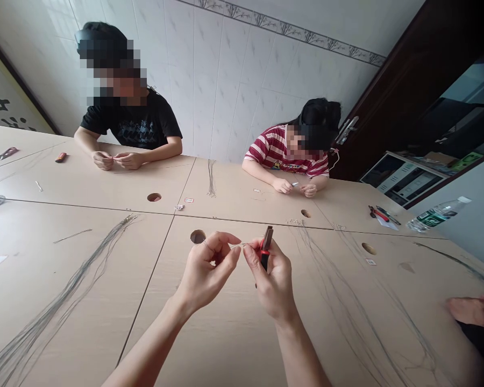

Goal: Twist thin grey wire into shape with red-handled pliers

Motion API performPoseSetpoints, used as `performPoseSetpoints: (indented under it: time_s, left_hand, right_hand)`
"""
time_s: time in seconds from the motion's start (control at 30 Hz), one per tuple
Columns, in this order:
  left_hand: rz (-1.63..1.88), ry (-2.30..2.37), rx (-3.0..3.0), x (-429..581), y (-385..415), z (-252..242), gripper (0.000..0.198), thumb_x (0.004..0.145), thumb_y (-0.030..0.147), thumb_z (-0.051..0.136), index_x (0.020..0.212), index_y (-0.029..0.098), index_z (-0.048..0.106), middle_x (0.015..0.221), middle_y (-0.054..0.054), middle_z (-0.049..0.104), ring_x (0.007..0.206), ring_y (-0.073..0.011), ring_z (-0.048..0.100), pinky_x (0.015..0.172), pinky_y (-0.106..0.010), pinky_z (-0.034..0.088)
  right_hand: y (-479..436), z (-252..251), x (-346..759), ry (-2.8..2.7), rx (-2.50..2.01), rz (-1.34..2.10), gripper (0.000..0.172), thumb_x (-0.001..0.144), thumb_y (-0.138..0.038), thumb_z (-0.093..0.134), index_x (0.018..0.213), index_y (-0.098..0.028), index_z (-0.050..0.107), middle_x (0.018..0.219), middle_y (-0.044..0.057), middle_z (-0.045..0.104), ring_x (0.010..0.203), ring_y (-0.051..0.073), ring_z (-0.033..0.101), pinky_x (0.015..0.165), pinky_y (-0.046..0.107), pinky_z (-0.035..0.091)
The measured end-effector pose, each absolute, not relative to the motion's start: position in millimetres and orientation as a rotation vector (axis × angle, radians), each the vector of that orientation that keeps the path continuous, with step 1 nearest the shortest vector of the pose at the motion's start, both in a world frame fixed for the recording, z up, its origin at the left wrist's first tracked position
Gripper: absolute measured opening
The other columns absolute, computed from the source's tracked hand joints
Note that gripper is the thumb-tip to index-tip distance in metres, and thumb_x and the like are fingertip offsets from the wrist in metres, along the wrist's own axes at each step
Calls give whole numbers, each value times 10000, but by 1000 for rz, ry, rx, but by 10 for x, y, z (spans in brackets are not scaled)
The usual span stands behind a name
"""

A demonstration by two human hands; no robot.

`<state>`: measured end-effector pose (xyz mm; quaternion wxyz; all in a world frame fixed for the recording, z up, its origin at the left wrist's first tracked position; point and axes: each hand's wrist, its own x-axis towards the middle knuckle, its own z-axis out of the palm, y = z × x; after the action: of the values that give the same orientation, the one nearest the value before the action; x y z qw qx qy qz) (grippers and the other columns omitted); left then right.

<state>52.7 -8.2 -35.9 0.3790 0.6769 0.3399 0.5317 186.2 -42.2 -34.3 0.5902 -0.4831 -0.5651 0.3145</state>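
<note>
both hands are up over the table (234,333), close together in the middle of the view. the left hand (210,269) pinches a thin wire (239,245) between thumb and first finger – the fingers are pulled in narrow so the tiny thing does not slip. the right hand (272,277) is closed around small pliers (265,248) with red on the handle, and the dark tip points up toward 12 o'clock. the wire runs from the left fingers across to the pliers at 3 o'clock, so the two hands meet at one spot. i think the hands are held high and near so the person can see the small end well.

a long bunch of wires (72,279) lies on the table at 8 o'clock from the hands, easy for the left hand to reach. more loose wires (347,301) spread out at 4 o'clock. a round hole (197,236) in the table sits just at 11 o'clock of the left hand.

two other people sit across the table – one in a black shirt (139,126) at 11 o'clock and one in a striped shirt (276,150) at 1 o'clock. each holds something tiny in both hands, low over the table. a water bottle (438,215) lies far off at 2 o'clock, and red tools (381,215) lie near it
</note>
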Motion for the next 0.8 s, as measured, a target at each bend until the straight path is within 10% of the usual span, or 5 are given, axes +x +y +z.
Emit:
performPoseSetpoints:
  time_s: [0.8]
  left_hand:
    - [1271,899,1620,517,-83,-342,170,909,267,529,784,166,586,622,19,509,517,-82,365,469,-222,296]
  right_hand:
    - [-410,-375,1871,-1345,-1141,773,144,910,-308,577,817,-204,540,700,-28,463,649,120,426,631,253,380]
